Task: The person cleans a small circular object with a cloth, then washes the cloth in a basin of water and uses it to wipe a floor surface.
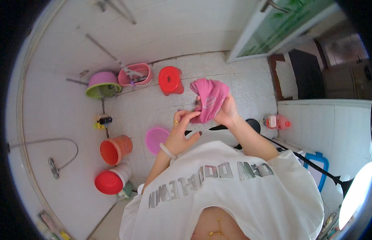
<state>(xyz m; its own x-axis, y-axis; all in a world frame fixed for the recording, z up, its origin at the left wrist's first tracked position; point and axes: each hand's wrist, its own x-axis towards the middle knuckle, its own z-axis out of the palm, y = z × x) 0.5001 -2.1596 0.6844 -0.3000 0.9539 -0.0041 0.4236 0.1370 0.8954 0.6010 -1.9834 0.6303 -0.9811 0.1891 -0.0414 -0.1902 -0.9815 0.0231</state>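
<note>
A bunched pink cloth (211,102) with a pale outline print is held up in front of my body. My right hand (228,112) grips it from the right and from beneath, and the folds cover most of those fingers. My left hand (184,133) is at the cloth's lower left edge. Its forefinger touches the fabric while the thumb points away from it. Whether the other left fingers pinch any cloth is hidden. A ring and a pale bangle (168,151) are on that hand and wrist.
On the tiled floor stand a red stool (169,81), a pink basin (157,140) and an orange bucket (116,150). Tubs (135,73) line the far left wall. To the right are a pink bottle (282,122), a black stand pole (309,165) with a bright lamp, and an open door (252,33).
</note>
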